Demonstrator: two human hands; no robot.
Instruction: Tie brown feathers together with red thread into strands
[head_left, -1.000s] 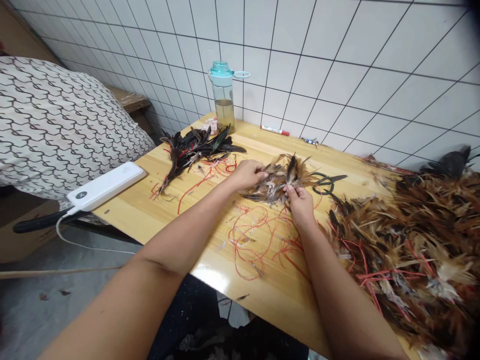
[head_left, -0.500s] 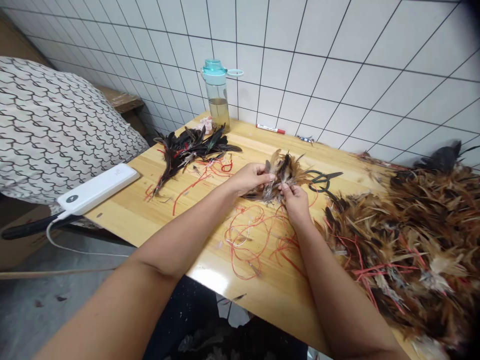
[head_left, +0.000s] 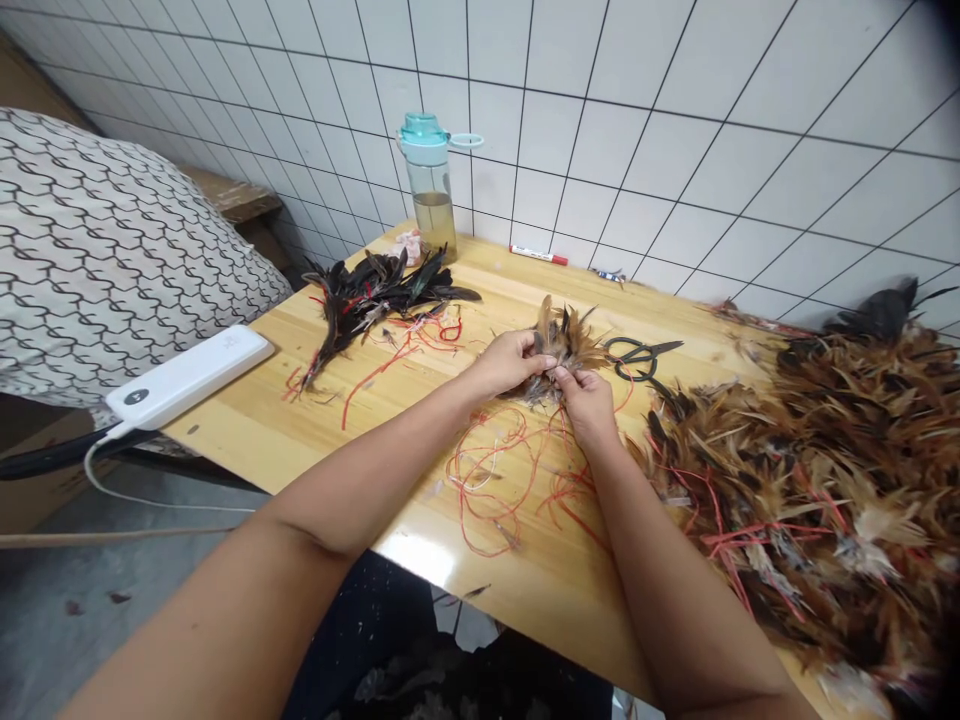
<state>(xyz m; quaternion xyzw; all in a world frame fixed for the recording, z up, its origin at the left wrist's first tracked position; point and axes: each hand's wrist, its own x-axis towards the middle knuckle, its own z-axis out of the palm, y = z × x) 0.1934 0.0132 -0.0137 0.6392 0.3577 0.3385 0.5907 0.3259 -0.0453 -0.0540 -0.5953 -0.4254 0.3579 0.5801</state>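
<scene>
Near the middle of the wooden table, a small cluster of brown and grey feathers [head_left: 564,335] lies under and between my hands. My left hand [head_left: 511,362] is closed with thumb and fingers pinched on the feathers' left side. From the right, my right hand [head_left: 589,400] pinches at the base of the feathers, its fingertips almost touching the left ones. Just what sits between the fingertips is too small to make out. Loops of loose red string [head_left: 487,490] lie on the table in front of the hands. Black-handled scissors [head_left: 637,358] rest just right of the feathers.
A large heap of brown feathers [head_left: 840,450] covers the table's right side. At the left lie black feathers [head_left: 375,295]. A water bottle [head_left: 431,190] and a red marker [head_left: 538,255] stand and lie along the tiled wall. A white power bank [head_left: 191,375] sits at the left edge.
My hands have drawn closer together, the fingertips now almost meeting over the feathers. The view has shifted slightly; the other things lie as before.
</scene>
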